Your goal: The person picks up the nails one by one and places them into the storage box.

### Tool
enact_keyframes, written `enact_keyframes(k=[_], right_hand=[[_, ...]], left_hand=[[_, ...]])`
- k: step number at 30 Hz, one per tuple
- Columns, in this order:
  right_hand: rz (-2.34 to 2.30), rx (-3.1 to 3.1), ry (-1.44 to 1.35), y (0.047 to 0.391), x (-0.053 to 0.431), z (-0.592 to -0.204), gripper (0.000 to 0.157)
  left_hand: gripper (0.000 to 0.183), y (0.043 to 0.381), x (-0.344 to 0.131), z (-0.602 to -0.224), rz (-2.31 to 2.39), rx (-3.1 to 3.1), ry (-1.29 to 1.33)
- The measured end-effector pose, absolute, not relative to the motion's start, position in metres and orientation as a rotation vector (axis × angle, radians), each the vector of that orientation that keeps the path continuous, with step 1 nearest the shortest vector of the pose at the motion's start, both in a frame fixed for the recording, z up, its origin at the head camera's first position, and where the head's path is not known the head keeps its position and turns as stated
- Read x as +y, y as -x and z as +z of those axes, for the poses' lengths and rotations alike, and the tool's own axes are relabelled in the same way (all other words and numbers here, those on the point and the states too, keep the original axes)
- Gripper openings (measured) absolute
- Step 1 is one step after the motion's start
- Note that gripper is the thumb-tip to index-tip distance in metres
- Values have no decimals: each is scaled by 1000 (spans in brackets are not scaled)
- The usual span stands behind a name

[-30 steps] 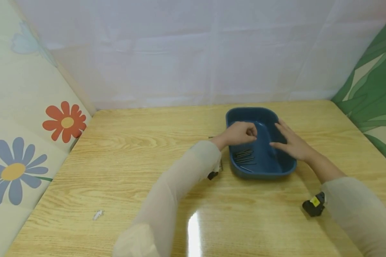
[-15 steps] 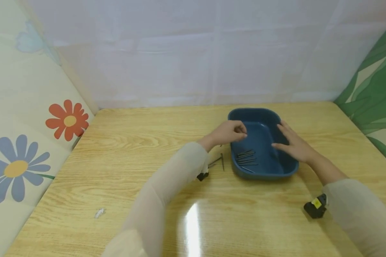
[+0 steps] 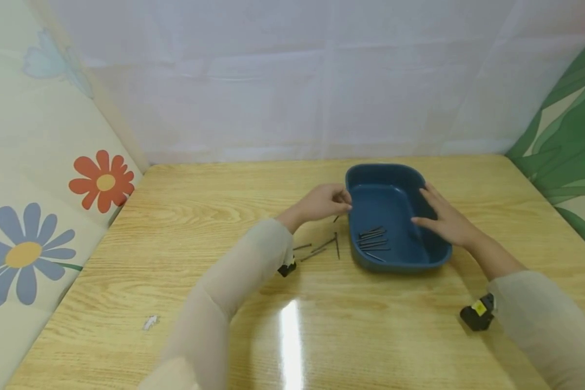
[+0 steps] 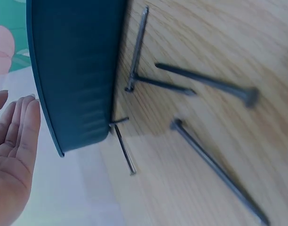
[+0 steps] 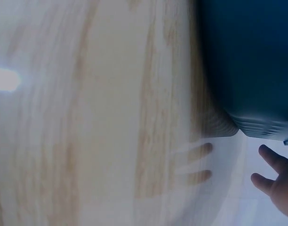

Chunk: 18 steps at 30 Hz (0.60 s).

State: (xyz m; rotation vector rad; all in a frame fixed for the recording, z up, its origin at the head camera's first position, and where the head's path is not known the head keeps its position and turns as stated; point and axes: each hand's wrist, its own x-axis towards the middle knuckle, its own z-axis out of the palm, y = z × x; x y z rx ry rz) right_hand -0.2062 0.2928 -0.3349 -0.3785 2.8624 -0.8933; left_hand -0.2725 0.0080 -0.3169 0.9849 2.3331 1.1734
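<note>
A dark blue rectangular bin (image 3: 392,265) stands right of the table's middle, with several dark nails (image 3: 372,244) lying in its near left corner. More nails (image 3: 324,246) are scattered on the table along its left side; the left wrist view shows them larger, including one nail (image 4: 219,169) with its head toward the bin. My left hand (image 3: 324,202) hovers at the bin's left rim, fingers loosely bent and holding nothing. At the opposite rim, my right hand (image 3: 446,219) rests with fingers spread and thumb reaching over the inside.
The wooden table (image 3: 214,206) runs back to a white cloth (image 3: 234,97). A small white scrap (image 3: 150,323) lies at the front left. Black wrist cameras hang under both sleeves, one (image 3: 478,313) just above the table.
My left hand has moved left from over the bin's inside to its left rim, uncovering the nails on the table. My right hand has stayed on the right rim.
</note>
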Motion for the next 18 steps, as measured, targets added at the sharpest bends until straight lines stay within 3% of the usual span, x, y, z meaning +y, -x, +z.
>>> enact_keyframes(k=[18], right_hand=[[-892,2849,360,206,293,-335,76]], left_hand=[[23,264,-37,-320,831,2314,-954]])
